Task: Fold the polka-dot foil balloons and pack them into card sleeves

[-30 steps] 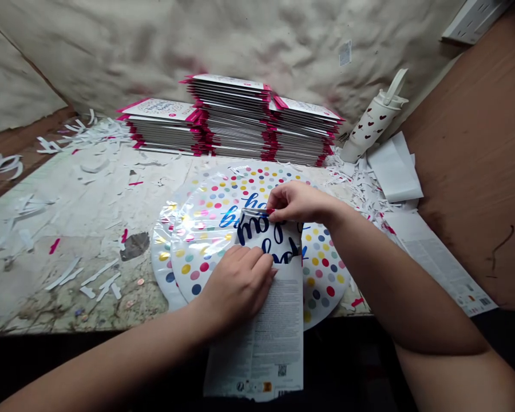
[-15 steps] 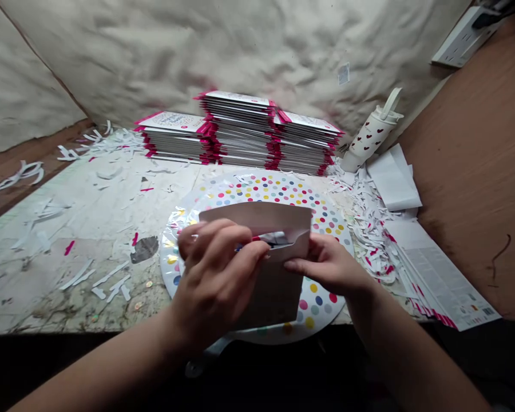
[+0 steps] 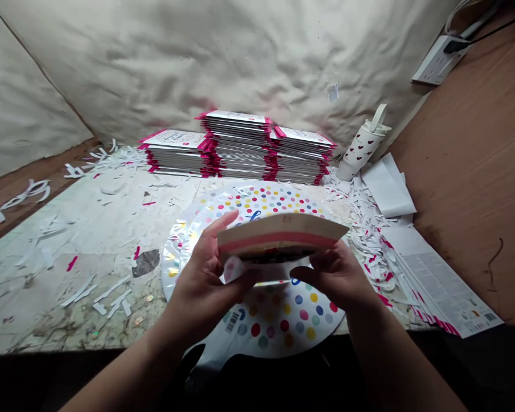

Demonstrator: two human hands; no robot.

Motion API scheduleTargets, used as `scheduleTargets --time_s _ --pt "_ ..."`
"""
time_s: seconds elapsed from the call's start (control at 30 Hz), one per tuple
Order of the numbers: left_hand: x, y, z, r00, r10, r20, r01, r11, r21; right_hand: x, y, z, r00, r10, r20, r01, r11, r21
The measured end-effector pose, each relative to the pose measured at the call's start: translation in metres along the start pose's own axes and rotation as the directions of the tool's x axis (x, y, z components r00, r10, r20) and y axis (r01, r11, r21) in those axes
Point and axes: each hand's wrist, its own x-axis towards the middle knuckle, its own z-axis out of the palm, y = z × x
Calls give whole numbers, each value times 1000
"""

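Observation:
A card envelope [image 3: 283, 233] is held between my two hands, tilted and bowed, over a round sheet with coloured dots [image 3: 283, 320]. My left hand [image 3: 217, 269] grips its left end, thumb in front. Around the right end my right hand [image 3: 337, 274] is closed, its thumb reaching inward below the edge. Something pale shows under the envelope between the thumbs; its shape is hard to make out. The dotted sheet lies on the worktop, with a barcode at its lower left and a clear shiny layer along its left side.
Three stacks of pink-edged packets [image 3: 240, 149] stand at the back. To their right are a white cup with hearts [image 3: 363, 150], white sheets [image 3: 388, 186] and fanned printed cards [image 3: 446, 280]. Paper scraps [image 3: 369, 229] litter both sides. A power strip [image 3: 440, 60] is on the right wall.
The envelope has tipped from roughly upright to nearly edge-on. My left hand has moved from its opening to its left end. The view has shifted slightly.

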Motion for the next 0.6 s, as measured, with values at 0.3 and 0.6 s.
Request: scheduleTargets --time_s 0.3,0.6 --pt "2 -38 2 808 -528 263 579 793 -187 32 23 -24 974 -66 -217 -112 691 -714" --pt "-21 -56 27 806 -545 231 581 803 -133 -17 48 24 954 -132 268 298 394 -869"
